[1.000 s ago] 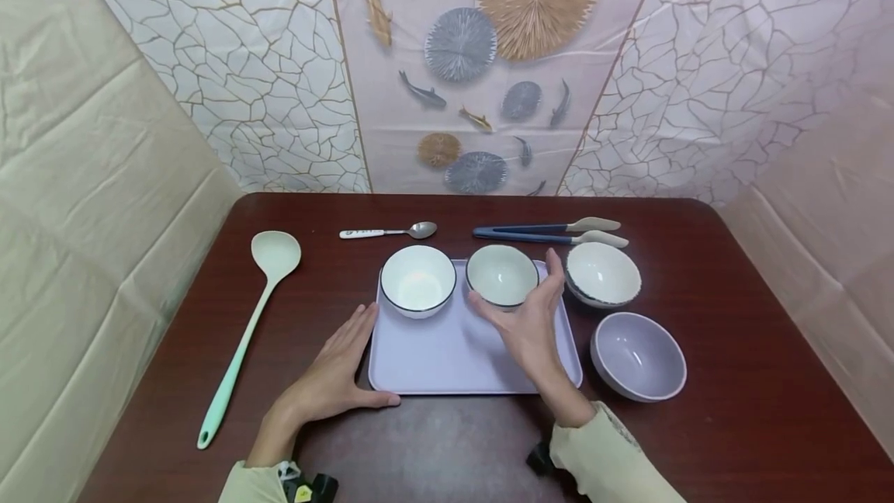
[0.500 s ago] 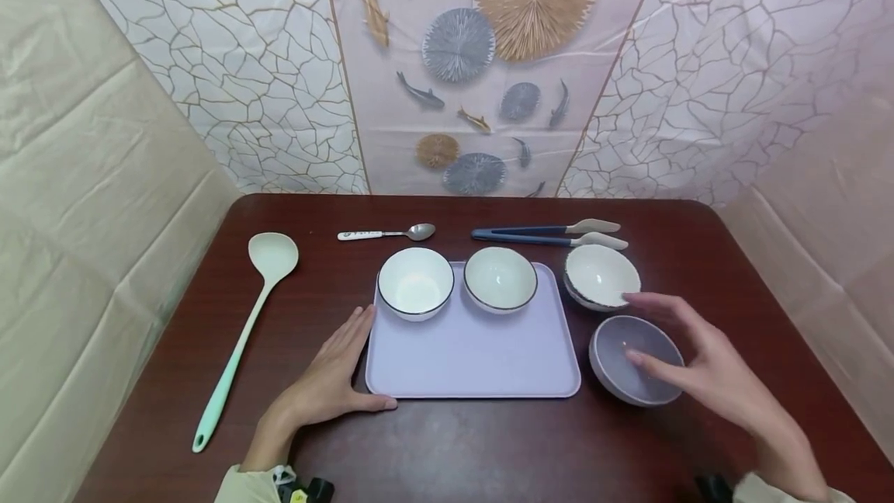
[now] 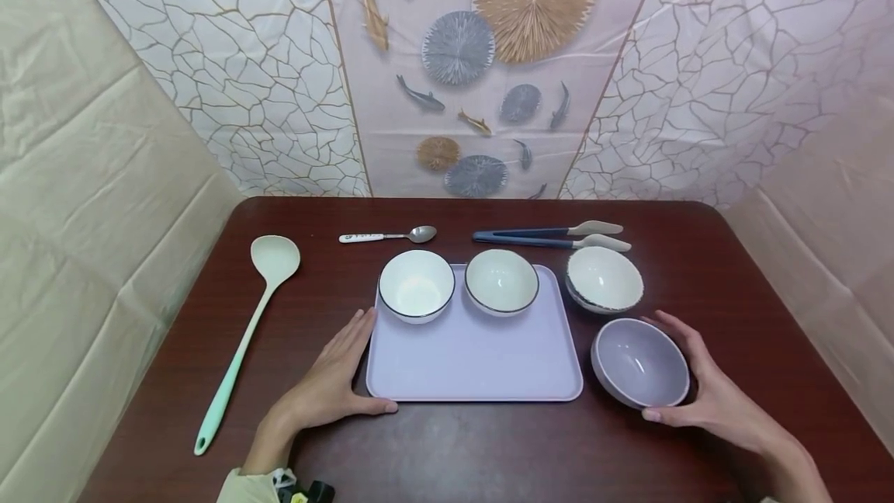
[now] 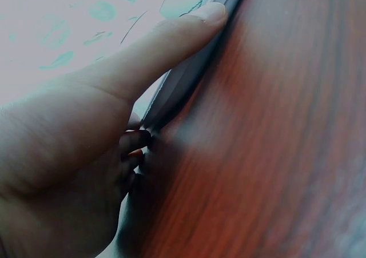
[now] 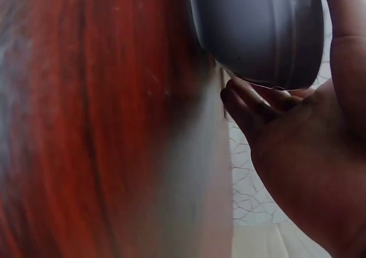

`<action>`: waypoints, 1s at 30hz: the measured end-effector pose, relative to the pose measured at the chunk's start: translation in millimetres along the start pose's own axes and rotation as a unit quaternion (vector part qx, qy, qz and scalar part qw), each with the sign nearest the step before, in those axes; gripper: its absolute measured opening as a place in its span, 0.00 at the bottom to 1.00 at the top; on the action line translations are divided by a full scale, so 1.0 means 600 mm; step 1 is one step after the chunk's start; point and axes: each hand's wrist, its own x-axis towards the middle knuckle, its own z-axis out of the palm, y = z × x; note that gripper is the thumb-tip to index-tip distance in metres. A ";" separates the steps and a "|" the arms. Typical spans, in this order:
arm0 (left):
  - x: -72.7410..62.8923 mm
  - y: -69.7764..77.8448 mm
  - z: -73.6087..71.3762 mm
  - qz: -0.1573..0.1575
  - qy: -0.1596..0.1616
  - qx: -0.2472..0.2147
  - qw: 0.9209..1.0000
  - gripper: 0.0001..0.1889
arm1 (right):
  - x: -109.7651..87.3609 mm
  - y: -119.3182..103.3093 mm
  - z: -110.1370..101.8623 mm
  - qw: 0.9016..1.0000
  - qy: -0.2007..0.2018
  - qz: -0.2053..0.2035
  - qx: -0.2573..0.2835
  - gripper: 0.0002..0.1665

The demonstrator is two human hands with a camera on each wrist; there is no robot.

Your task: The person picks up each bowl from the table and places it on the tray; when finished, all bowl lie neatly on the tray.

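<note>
My right hand [image 3: 708, 386] spans the lavender bowl [image 3: 639, 363] at the right, with the thumb at its near side and the fingers curved round its far right side. In the right wrist view the outer wall of this bowl [image 5: 257, 35] sits between thumb and fingers. My left hand [image 3: 331, 379] lies at the left end of the lavender tray [image 3: 475, 367], fingers straight along its left edge and thumb at its near left corner. A white bowl with a dark rim [image 3: 416, 286] and a pale green-grey bowl [image 3: 501, 282] stand on the tray's far half.
A white rough-rimmed bowl [image 3: 604, 279] stands right of the tray, just behind the lavender bowl. Blue-handled tongs [image 3: 524, 237] and a small spoon [image 3: 391, 236] lie behind the tray. A long mint-green ladle [image 3: 244, 340] lies at the left of the dark table [image 3: 447, 456].
My right hand has left the pale green-grey bowl on the tray, moved right and closed round the lavender bowl. The left hand stays at the tray's edge.
</note>
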 end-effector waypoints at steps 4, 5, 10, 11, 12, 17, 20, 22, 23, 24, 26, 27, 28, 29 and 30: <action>0.000 -0.001 0.002 0.004 0.000 0.003 1.000 0.69 | -0.003 0.008 0.003 1.000 -0.010 0.008 0.008 0.76; 0.001 -0.002 0.002 0.005 0.000 0.004 1.000 0.69 | -0.004 0.009 0.003 1.000 -0.013 0.009 0.012 0.76; 0.001 -0.002 0.001 0.001 -0.001 0.002 1.000 0.69 | -0.001 0.008 0.006 1.000 -0.008 0.004 0.018 0.74; 0.002 -0.002 0.001 -0.001 -0.001 0.000 1.000 0.69 | 0.000 0.007 0.006 1.000 -0.006 0.002 0.017 0.74; 0.002 -0.002 0.000 -0.002 -0.002 0.000 1.000 0.69 | 0.001 0.007 0.007 1.000 -0.003 0.000 0.015 0.73; 0.002 -0.002 0.000 -0.003 -0.004 -0.002 1.000 0.69 | 0.002 0.007 0.009 1.000 0.013 0.015 -0.003 0.73; 0.001 -0.002 0.000 -0.001 -0.002 -0.002 1.000 0.69 | 0.002 0.007 0.011 0.999 0.022 0.026 -0.004 0.72; 0.001 -0.002 0.000 0.001 -0.001 -0.001 1.000 0.69 | 0.002 0.008 0.012 0.999 0.027 0.023 -0.002 0.72; 0.001 -0.002 0.000 0.001 0.000 -0.001 1.000 0.69 | 0.003 0.008 0.013 0.999 0.030 0.020 0.000 0.72; 0.000 -0.003 0.000 0.002 0.000 0.000 1.000 0.69 | 0.003 0.009 0.013 0.999 0.034 0.015 0.004 0.72; 0.000 -0.003 0.000 0.003 0.000 0.001 1.000 0.69 | 0.004 0.009 0.014 0.999 0.045 0.008 0.013 0.73; 0.000 -0.003 0.001 0.004 0.000 0.002 1.000 0.69 | 0.004 0.009 0.014 0.998 0.052 0.008 0.021 0.73; -0.001 -0.003 0.001 0.005 0.000 0.002 1.000 0.69 | 0.004 0.009 0.014 0.998 0.058 0.007 0.030 0.73; -0.001 -0.003 0.001 0.005 0.000 0.002 1.000 0.68 | 0.005 0.009 0.013 0.997 0.065 0.008 0.038 0.73; -0.001 -0.003 0.001 0.005 0.000 0.002 1.000 0.68 | 0.005 0.009 0.012 0.996 0.070 0.009 0.047 0.73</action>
